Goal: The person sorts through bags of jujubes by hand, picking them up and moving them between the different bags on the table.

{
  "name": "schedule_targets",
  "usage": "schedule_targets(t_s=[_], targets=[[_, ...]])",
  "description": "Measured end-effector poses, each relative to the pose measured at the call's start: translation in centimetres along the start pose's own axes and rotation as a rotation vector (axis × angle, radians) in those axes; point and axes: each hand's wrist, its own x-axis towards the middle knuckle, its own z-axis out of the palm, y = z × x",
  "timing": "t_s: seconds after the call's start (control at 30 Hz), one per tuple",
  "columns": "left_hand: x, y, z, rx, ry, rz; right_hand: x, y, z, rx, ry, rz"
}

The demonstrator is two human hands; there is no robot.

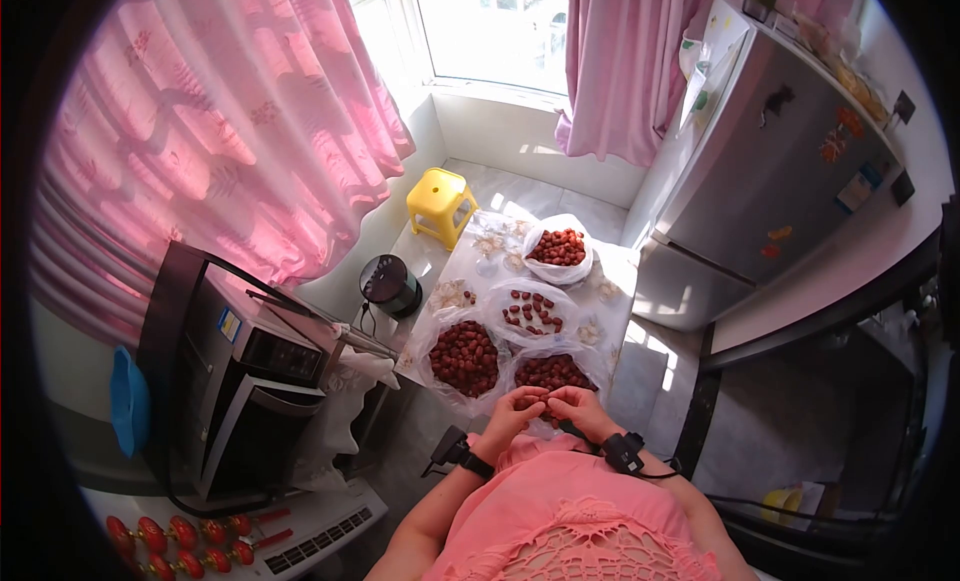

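While two hands nearly meet, four bags hold fruit.

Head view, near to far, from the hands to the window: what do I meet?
Left hand and right hand, near bag of red dates, sparsely filled middle bag, far bag of red dates, white wall, window.
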Motion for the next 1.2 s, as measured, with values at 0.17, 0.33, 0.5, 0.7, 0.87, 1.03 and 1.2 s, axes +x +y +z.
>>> schedule_targets(t_s=[0.17, 0.33, 0.5, 0.7, 0.87, 1.03, 1.2], targets=[[0.6, -1.6, -0.4, 0.172, 0.010, 0.049, 0.4, 1.1, -0.7, -0.042, -0.076, 0.093], [1.6, -3.6, -1.1, 0.142, 0.027, 0.010, 0.7, 1.9, -1.0, -0.029, -0.017, 0.120], [1.5, -3.9, -2.5, 0.010, 0.147, -0.104, 0.5, 1.9, -1.6, -0.049, 0.123, 0.145], [2.8, -5.7, -6.1, 0.105, 0.264, -0.176, 0.0, 1.7, -1.8, -0.020, 0.153, 0.155], [4.2, -6.3, -6.3, 0.172, 0.179, -0.159, 0.1, 2.4, -2.4, 0.021, 0.203, 0.165], [5.3, -4.7, -3.4, 0.146, 0.146, -0.107, -0.1, 2.5, -2.4, 0.027, 0.223, 0.152], [4.6, -2.4, -1.2, 0.229, 0.050, -0.137, -0.3, 2.6, -2.3, 0.016, 0.227, 0.140]])
